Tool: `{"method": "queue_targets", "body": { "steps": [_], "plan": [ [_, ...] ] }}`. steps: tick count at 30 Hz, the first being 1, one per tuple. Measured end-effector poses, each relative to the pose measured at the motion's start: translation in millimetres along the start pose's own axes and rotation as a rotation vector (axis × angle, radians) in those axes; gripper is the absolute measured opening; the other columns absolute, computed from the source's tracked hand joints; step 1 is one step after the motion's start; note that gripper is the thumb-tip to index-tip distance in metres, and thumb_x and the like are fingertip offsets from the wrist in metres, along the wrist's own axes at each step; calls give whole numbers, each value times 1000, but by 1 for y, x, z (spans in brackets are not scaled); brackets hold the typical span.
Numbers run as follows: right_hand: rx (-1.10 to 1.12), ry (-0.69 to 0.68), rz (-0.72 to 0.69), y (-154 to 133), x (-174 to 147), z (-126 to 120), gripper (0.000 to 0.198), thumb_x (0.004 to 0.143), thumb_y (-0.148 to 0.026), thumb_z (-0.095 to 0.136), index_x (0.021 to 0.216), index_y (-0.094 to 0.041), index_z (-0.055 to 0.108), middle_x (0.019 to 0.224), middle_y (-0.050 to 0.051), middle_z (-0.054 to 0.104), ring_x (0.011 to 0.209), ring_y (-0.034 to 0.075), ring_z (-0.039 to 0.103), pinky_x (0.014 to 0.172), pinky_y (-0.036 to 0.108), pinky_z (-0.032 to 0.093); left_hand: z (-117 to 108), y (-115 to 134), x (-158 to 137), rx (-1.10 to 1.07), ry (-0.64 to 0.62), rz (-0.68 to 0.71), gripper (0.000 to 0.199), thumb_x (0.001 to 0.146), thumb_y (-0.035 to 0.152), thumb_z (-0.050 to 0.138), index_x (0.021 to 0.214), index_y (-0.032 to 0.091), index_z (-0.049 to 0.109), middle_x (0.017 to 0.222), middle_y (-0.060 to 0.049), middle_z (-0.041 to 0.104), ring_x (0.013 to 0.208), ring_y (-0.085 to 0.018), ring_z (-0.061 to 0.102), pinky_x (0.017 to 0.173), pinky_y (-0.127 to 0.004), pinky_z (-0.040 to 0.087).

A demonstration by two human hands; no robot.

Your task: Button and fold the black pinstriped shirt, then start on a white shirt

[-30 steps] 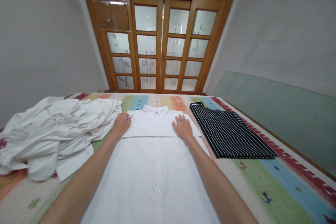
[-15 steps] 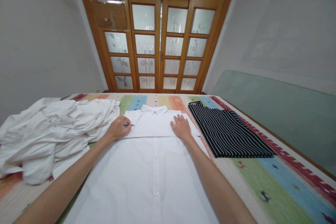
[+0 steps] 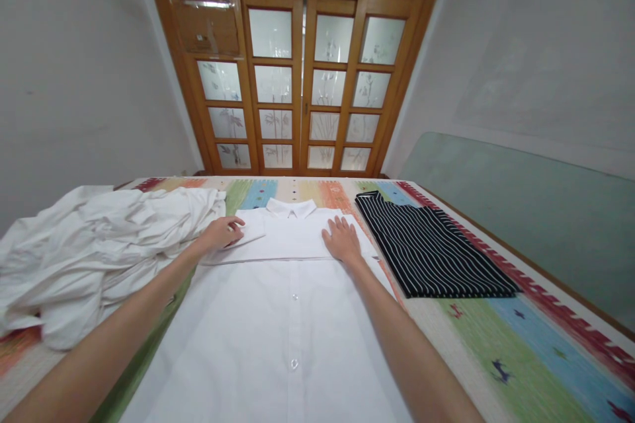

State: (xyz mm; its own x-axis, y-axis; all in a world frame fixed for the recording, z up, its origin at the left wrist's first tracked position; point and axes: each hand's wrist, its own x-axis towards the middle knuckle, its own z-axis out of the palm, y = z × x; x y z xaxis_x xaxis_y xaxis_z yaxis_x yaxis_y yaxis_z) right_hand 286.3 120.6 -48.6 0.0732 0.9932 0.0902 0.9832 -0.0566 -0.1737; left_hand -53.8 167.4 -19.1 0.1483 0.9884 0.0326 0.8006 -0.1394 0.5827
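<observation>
A white button-up shirt (image 3: pixel 258 337) lies front up before me, its collar (image 3: pixel 291 207) at the far end and its button placket running toward me. A white layer with a straight near edge crosses its chest; whether this is a folded sleeve I cannot tell. At the shirt's left shoulder side, my left hand (image 3: pixel 221 232) is closed, fingers pinching a raised fold of the white fabric. My right hand (image 3: pixel 342 238) rests flat on the chest layer, right of the collar, with fingers spread and nothing held.
Crumpled white cloth (image 3: pixel 99 251) is heaped on the left. To the right lies a folded black-and-white striped garment (image 3: pixel 431 251). Underneath is a colourful patterned cover (image 3: pixel 476 350). A pale green board (image 3: pixel 520 192) stands along the right wall; wooden glazed doors (image 3: pixel 302 79) are beyond.
My left hand has shifted slightly left and away from me, and a fold of fabric now lifts at its fingers. My right hand stays in place.
</observation>
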Motion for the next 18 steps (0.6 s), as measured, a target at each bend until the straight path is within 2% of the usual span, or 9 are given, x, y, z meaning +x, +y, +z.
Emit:
{"method": "queue_targets", "body": {
  "steps": [3,6,9,11,15,18],
  "plan": [
    [4,-4,-6,0,-1,-1,57,98,-40,29,148,-12,36,158,13,27,146,27,17,116,43,11,-1,10,6,229,68,97,47,61,18,56,106,20,69,111,-6,72,86,-20,68,81,-28,51],
    [6,-6,0,0,-1,-2,57,99,-40,28,148,-13,36,158,12,26,147,26,16,116,43,10,-4,19,14,272,-19,176,56,60,14,52,114,20,68,127,-6,66,96,-21,67,89,-27,48],
    [16,-5,2,0,-2,-2,57,99,-40,28,148,-13,36,158,12,26,147,26,16,116,44,10,-6,25,23,252,-123,203,58,60,14,48,114,22,68,121,-3,69,92,-19,67,88,-26,49],
    [25,-5,-1,-1,-2,-2,57,98,-40,28,148,-12,36,158,12,26,147,27,16,116,44,10,-7,27,29,250,-131,190,55,60,16,47,110,22,69,109,-3,73,84,-19,67,84,-26,50],
    [35,-9,6,-1,-1,-2,58,99,-40,27,148,-12,36,159,12,25,147,26,15,117,44,9,-5,25,42,234,-43,218,36,60,21,47,83,22,73,90,-4,72,82,-21,65,84,-29,49],
    [42,-11,7,-1,-1,-2,58,98,-40,28,148,-13,36,159,12,25,147,26,15,117,44,9,-4,21,49,143,-6,224,21,61,25,46,60,22,66,78,-5,69,80,-22,64,81,-30,49]
  ]
}}
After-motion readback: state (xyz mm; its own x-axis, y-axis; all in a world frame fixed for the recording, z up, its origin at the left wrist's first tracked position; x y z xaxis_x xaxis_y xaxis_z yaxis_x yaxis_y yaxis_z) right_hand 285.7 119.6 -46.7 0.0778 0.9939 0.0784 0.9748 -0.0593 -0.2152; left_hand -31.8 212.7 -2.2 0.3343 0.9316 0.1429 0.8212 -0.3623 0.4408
